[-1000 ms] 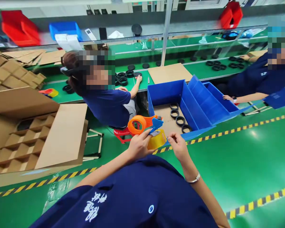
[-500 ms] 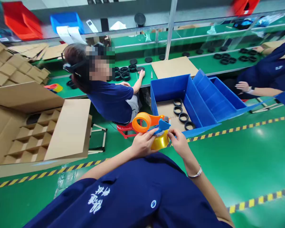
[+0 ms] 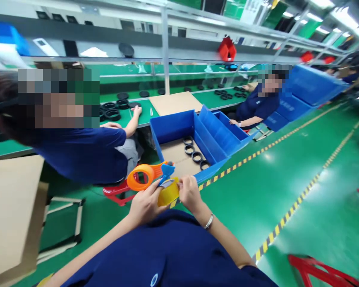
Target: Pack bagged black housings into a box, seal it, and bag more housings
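Orange dispenser (image 3: 157, 170) and yellow tape (image 3: 170, 194), held in the left hand (image 3: 145, 204)

The right hand (image 3: 190, 194) pinches the tape's edge, near a blue box (image 3: 174, 126); striped lines (image 3: 239, 162) border green floor (image 3: 251, 195); farther bins' (image 3: 300, 108) lettering is too blurred to read.

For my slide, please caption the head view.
Left hand holds orange tape dispenser and yellow tape roll; right hand at roll's edge.

On the green bench (image 3: 145, 114) in front of me I see a cardboard sheet (image 3: 175, 103), a slim pale object (image 3: 151, 112) just left of that sheet, black rings (image 3: 113, 118) farther left, and more black rings (image 3: 226, 97) off to its right.
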Demonstrator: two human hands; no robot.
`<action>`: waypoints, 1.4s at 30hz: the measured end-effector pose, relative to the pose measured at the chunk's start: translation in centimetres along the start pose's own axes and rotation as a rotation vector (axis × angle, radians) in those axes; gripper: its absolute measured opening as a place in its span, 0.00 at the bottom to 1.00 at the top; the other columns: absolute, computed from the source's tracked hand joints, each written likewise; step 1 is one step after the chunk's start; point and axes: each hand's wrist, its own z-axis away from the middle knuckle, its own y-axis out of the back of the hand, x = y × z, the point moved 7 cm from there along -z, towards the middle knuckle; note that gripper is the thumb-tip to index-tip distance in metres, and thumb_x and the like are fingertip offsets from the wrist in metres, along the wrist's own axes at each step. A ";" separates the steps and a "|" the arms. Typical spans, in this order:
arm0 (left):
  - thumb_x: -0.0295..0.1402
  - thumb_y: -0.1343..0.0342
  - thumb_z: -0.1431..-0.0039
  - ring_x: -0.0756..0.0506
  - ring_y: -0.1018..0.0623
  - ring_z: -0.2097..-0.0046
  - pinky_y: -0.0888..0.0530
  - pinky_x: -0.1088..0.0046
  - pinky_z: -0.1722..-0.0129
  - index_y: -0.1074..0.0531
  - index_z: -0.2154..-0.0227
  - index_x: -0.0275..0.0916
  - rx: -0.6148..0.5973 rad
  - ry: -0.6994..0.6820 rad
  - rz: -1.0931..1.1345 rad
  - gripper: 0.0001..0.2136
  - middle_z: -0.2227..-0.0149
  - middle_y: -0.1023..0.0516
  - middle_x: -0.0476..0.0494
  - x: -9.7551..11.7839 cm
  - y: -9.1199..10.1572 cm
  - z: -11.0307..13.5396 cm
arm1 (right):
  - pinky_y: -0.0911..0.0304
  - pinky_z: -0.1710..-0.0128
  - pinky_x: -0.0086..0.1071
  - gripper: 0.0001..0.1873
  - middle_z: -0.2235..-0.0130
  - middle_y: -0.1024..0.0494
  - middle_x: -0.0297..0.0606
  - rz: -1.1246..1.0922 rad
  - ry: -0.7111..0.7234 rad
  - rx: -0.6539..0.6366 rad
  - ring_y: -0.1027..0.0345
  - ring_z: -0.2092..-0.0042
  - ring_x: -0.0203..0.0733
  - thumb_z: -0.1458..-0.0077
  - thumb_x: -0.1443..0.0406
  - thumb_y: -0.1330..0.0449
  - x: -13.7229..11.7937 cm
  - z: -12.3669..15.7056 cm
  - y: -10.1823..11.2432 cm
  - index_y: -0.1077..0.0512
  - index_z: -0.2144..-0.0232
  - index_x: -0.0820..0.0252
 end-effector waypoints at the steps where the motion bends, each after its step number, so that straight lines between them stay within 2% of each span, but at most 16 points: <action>1: 0.46 0.41 0.43 0.37 0.16 0.61 0.21 0.67 0.65 0.21 0.56 0.34 -0.020 0.015 0.004 0.21 0.48 0.20 0.29 -0.2 -0.3 0.0 | 0.45 0.62 0.36 0.08 0.68 0.31 0.41 0.013 0.019 0.013 0.42 0.66 0.42 0.37 0.69 0.55 0.0 0.0 0.0 0.38 0.68 0.60; 5: 0.47 0.41 0.44 0.40 0.16 0.62 0.21 0.70 0.68 0.21 0.56 0.37 -0.150 0.100 0.031 0.20 0.46 0.21 0.36 -0.7 -1.6 0.3 | 0.42 0.64 0.32 0.09 0.69 0.32 0.38 -0.029 0.050 0.026 0.40 0.66 0.38 0.35 0.68 0.56 -0.3 0.3 0.7 0.40 0.68 0.59; 8: 0.48 0.41 0.45 0.40 0.16 0.59 0.21 0.71 0.68 0.22 0.55 0.40 -0.183 0.149 0.027 0.20 0.44 0.22 0.40 -1.1 -2.4 0.7 | 0.39 0.65 0.29 0.10 0.67 0.31 0.38 -0.071 0.055 0.033 0.38 0.65 0.36 0.33 0.67 0.57 -0.5 0.6 1.3 0.40 0.67 0.59; 10: 0.49 0.42 0.45 0.40 0.16 0.59 0.21 0.71 0.66 0.22 0.54 0.40 -0.157 0.151 0.009 0.21 0.44 0.22 0.39 -1.3 -2.7 0.8 | 0.38 0.64 0.28 0.10 0.66 0.30 0.38 -0.140 -0.007 0.031 0.36 0.65 0.35 0.32 0.65 0.56 -0.1 0.8 1.4 0.38 0.64 0.60; 13: 0.49 0.44 0.43 0.40 0.16 0.61 0.21 0.70 0.66 0.22 0.55 0.39 -0.089 0.107 -0.003 0.22 0.45 0.22 0.36 -1.4 -2.8 0.9 | 0.35 0.61 0.28 0.11 0.64 0.27 0.37 -0.329 -0.171 0.003 0.33 0.63 0.35 0.34 0.60 0.48 1.1 0.8 1.3 0.32 0.57 0.62; 16: 0.50 0.46 0.41 0.41 0.16 0.64 0.21 0.70 0.67 0.22 0.56 0.38 -0.027 0.063 -0.017 0.22 0.47 0.21 0.35 -1.5 -2.5 1.0 | 0.34 0.59 0.28 0.13 0.64 0.26 0.37 -0.437 -0.227 -0.022 0.32 0.62 0.35 0.36 0.57 0.43 1.4 0.8 1.4 0.26 0.61 0.61; 18: 0.50 0.47 0.41 0.41 0.16 0.65 0.21 0.70 0.67 0.22 0.56 0.37 0.008 0.044 -0.024 0.22 0.47 0.20 0.34 -1.4 -2.3 1.1 | 0.35 0.58 0.28 0.16 0.64 0.25 0.37 -0.444 -0.206 -0.021 0.31 0.61 0.34 0.34 0.56 0.45 1.1 0.8 1.8 0.24 0.65 0.60; 20: 0.51 0.47 0.40 0.41 0.16 0.65 0.22 0.70 0.68 0.22 0.56 0.36 0.043 0.029 -0.031 0.23 0.48 0.20 0.34 -1.4 -2.1 1.1 | 0.35 0.56 0.28 0.17 0.63 0.25 0.38 -0.421 -0.179 -0.016 0.31 0.60 0.35 0.34 0.55 0.45 0.8 0.8 2.0 0.24 0.64 0.60; 24: 0.51 0.47 0.40 0.42 0.17 0.67 0.22 0.71 0.70 0.22 0.58 0.36 0.076 -0.008 -0.044 0.22 0.49 0.20 0.34 -1.2 -2.1 1.3 | 0.35 0.59 0.27 0.11 0.63 0.25 0.37 -0.398 -0.229 -0.050 0.32 0.61 0.35 0.39 0.58 0.39 1.2 1.0 1.3 0.26 0.63 0.61; 27: 0.50 0.46 0.41 0.42 0.17 0.68 0.22 0.71 0.69 0.21 0.58 0.36 0.065 -0.006 -0.039 0.22 0.49 0.19 0.34 -1.0 -2.2 1.5 | 0.37 0.60 0.27 0.07 0.65 0.26 0.35 -0.328 -0.265 -0.117 0.33 0.63 0.34 0.37 0.63 0.43 1.6 1.1 0.4 0.28 0.66 0.61; 29: 0.49 0.45 0.41 0.41 0.16 0.65 0.21 0.71 0.66 0.22 0.57 0.36 0.033 0.036 -0.014 0.21 0.48 0.20 0.34 -0.9 -2.2 1.6 | 0.39 0.61 0.28 0.09 0.65 0.27 0.37 -0.194 -0.191 -0.099 0.35 0.63 0.35 0.35 0.66 0.48 1.1 1.0 0.3 0.30 0.66 0.61; 32: 0.45 0.44 0.42 0.39 0.17 0.55 0.20 0.70 0.62 0.23 0.54 0.38 -0.064 0.171 0.042 0.18 0.44 0.22 0.35 -0.8 -2.2 1.7 | 0.41 0.63 0.30 0.11 0.66 0.29 0.39 0.016 0.012 0.014 0.37 0.64 0.38 0.32 0.66 0.54 -0.4 1.0 1.0 0.34 0.66 0.61; 34: 0.42 0.43 0.42 0.39 0.19 0.49 0.20 0.69 0.59 0.24 0.53 0.40 -0.130 0.251 0.104 0.17 0.42 0.24 0.37 -0.7 -2.3 1.7 | 0.43 0.65 0.31 0.11 0.67 0.29 0.39 0.103 0.125 0.077 0.38 0.65 0.39 0.31 0.67 0.55 -1.5 1.1 1.7 0.36 0.65 0.60; 36: 0.41 0.43 0.42 0.39 0.19 0.48 0.21 0.69 0.58 0.25 0.52 0.41 -0.183 0.293 0.180 0.17 0.42 0.25 0.39 -0.5 -2.4 1.6 | 0.43 0.65 0.31 0.10 0.67 0.29 0.39 0.157 0.194 0.106 0.38 0.66 0.39 0.31 0.67 0.55 -2.2 1.2 2.2 0.36 0.64 0.60; 39: 0.40 0.41 0.43 0.40 0.19 0.50 0.21 0.69 0.60 0.25 0.52 0.42 -0.254 0.322 0.253 0.17 0.42 0.25 0.40 -0.4 -2.9 1.2 | 0.42 0.66 0.31 0.10 0.68 0.28 0.39 0.213 0.216 0.119 0.38 0.66 0.39 0.31 0.67 0.54 -2.8 1.3 2.7 0.36 0.64 0.60; 42: 0.39 0.41 0.43 0.40 0.18 0.54 0.21 0.68 0.62 0.25 0.52 0.41 -0.326 0.339 0.227 0.17 0.41 0.26 0.38 -0.7 -3.5 0.9 | 0.43 0.68 0.31 0.12 0.70 0.29 0.38 0.204 0.161 0.137 0.38 0.68 0.38 0.31 0.67 0.56 -3.0 1.4 2.8 0.37 0.66 0.60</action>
